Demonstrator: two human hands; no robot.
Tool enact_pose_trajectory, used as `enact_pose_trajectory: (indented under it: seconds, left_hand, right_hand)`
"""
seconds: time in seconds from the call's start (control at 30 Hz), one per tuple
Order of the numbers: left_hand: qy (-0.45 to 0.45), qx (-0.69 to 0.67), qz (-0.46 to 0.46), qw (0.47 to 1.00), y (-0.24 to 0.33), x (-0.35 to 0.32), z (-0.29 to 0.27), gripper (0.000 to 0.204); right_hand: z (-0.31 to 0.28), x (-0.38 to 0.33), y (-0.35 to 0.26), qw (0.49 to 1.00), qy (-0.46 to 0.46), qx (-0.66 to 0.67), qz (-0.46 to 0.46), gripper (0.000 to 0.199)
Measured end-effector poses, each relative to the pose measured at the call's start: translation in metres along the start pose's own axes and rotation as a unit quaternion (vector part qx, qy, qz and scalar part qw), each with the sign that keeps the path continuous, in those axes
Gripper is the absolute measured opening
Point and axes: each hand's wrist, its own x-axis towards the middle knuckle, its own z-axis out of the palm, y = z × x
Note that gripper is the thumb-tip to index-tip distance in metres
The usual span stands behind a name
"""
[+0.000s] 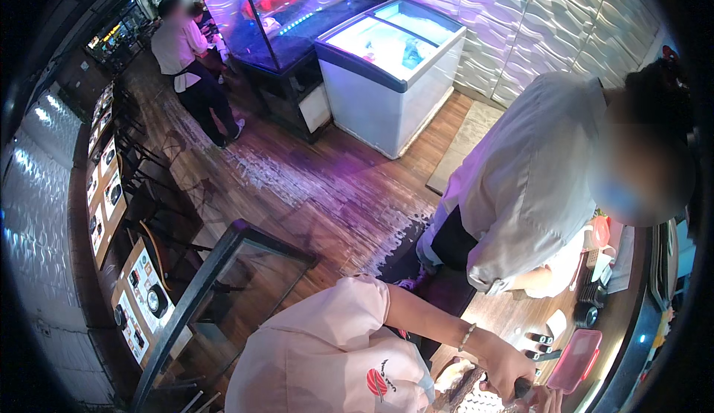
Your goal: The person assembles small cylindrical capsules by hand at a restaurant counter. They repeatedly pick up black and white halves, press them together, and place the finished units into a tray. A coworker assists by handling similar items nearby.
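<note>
My left hand [512, 367], with a beaded bracelet on its wrist, reaches over the lit counter [513, 310]. Its fingers are curled round a dark, round-ended thing [523, 388], whose kind I cannot make out. Close against it, at the lower edge, part of my right hand [549, 399] shows with the fingers bent together. What they grip is hidden. Under my left hand lie a dark brown piece [467, 387] and a white, checkered surface [485, 401]. Several small dark rolls with white tops [539, 339] sit beyond my hands, next to a pink rectangular container [574, 361].
A co-worker in a pale shirt [532, 168] leans over the counter beside me. Black stacked dishes [587, 305] stand farther along. Behind are a glass-topped white freezer [387, 93], a fish tank [290, 19] and another person [186, 63]. Set tables [141, 305] line the left.
</note>
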Motion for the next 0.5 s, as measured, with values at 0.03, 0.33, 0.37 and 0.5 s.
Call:
enact_pose_trajectory:
  seconds: [0.03, 0.33, 0.37, 0.5]
  left_hand:
    - [0.026, 0.042, 0.032, 0.998, -0.006, 0.004, 0.002, 0.013]
    - [0.190, 0.168, 0.132, 0.958, 0.033, -0.015, 0.026, 0.021]
    - [0.215, 0.250, 0.099, 0.939, 0.038, -0.012, 0.022, 0.024]
    - [0.244, 0.231, 0.095, 0.937, 0.021, 0.014, 0.026, 0.031]
  right_hand:
    - [-0.003, -0.001, -0.001, 1.000, -0.008, -0.008, 0.010, 0.015]
    - [0.028, -0.008, 0.024, 0.989, 0.017, -0.045, 0.143, 0.033]
    - [0.033, 0.006, 0.026, 0.983, 0.091, 0.010, 0.158, 0.040]
    - [0.028, 0.005, 0.023, 0.952, 0.133, 0.058, 0.268, 0.044]
